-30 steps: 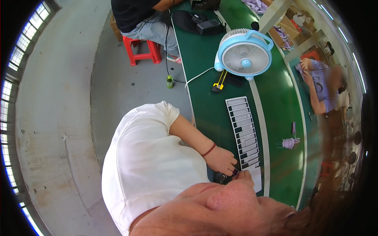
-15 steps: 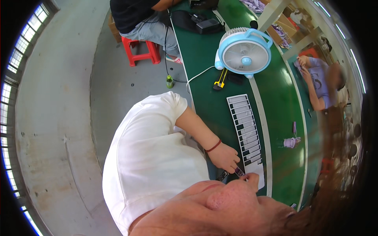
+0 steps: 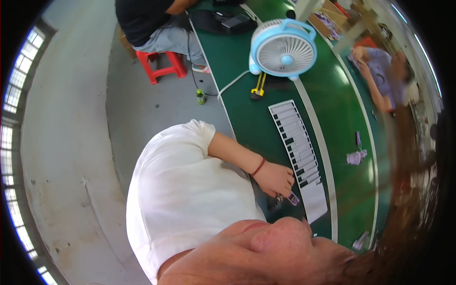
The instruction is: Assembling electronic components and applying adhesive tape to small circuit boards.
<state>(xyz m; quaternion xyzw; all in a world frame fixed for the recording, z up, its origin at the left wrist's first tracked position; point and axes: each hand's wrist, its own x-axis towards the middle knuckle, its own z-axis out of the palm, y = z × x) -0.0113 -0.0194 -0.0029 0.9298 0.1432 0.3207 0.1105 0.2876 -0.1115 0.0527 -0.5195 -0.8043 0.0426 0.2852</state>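
Observation:
My left hand (image 3: 278,180), with a red cord bracelet on the wrist, is closed over the green table's near edge. Its fingers hold a small purple-rimmed piece with a dark middle (image 3: 293,199). A dark, metallic-looking object (image 3: 276,201) is just under the same fingers; its kind is not clear. Only a sliver of my right hand (image 3: 307,225) shows, and its fingers are hidden. Beside my left hand lies a long white slotted tray (image 3: 314,202), with white strips across much of its length.
A blue-and-white fan (image 3: 286,59) stands farther up the green table (image 3: 256,128), near a yellow-and-black tool (image 3: 258,88). Purple parts (image 3: 356,157) lie to the right. One person sits on a red stool (image 3: 161,69); another person (image 3: 380,71) works across the table.
My right hand has moved away from the left and is now almost wholly hidden. The purple-rimmed piece in my left hand shows more plainly. The view has shifted a little.

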